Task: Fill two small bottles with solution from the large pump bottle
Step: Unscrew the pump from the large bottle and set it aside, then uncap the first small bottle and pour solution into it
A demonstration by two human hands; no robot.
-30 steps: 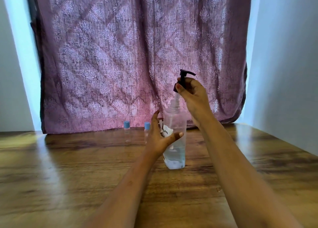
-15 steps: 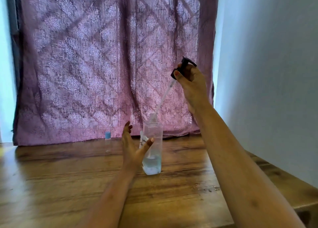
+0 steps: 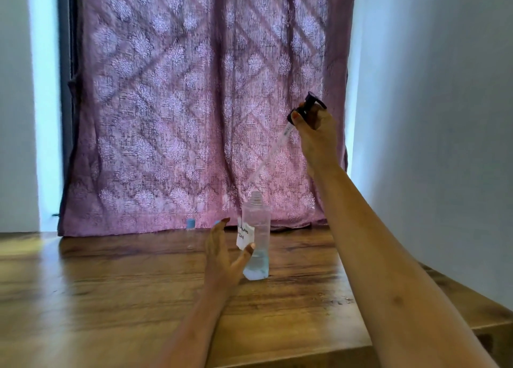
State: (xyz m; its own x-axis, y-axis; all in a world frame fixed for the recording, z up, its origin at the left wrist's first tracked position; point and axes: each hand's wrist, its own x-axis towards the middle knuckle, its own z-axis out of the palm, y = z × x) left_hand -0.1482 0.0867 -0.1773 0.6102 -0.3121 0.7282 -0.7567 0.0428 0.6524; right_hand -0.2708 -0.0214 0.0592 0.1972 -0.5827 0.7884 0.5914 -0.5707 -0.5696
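The large clear bottle point(image 3: 257, 228) stands on the wooden table point(image 3: 111, 290) with its neck uncapped, a white label on its front and a little liquid at the bottom. My left hand point(image 3: 222, 256) is beside it, fingers straight, thumb touching the bottle below the label. My right hand point(image 3: 316, 129) grips the black pump head point(image 3: 308, 107) high up and to the right; its thin tube point(image 3: 270, 152) slants down-left, its tip just above the neck. One small blue-capped bottle point(image 3: 190, 233) stands by the curtain. A second blue cap point(image 3: 217, 222) peeks out behind my left fingers.
A purple patterned curtain point(image 3: 194, 104) hangs right behind the table's back edge. A pale wall point(image 3: 433, 117) closes the right side. The table's right edge point(image 3: 455, 287) runs close past my right forearm.
My right hand has lifted the pump head up and to the right, drawing the tube fully out of the bottle neck. My left hand has loosened from the bottle.
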